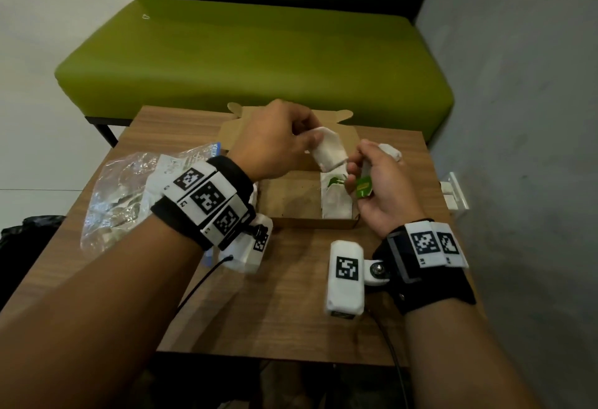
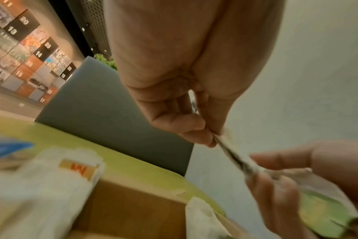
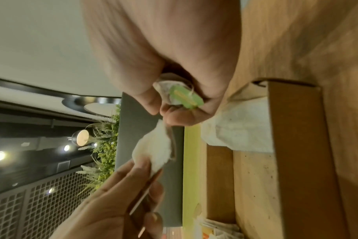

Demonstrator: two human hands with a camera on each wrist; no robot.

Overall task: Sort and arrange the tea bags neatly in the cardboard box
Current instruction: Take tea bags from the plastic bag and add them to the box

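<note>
Over the open cardboard box, my left hand pinches a white tea bag by its upper end. The bag shows edge-on in the left wrist view and flat in the right wrist view. My right hand touches that bag's lower end and grips another tea bag with a green tag in its curled fingers. White tea bags lie along the box's right side; the rest of the box floor is bare.
A crumpled clear plastic bag with more sachets lies on the wooden table left of the box. A tea bag with an orange tag sits by the box. A green bench stands behind; a grey wall is to the right.
</note>
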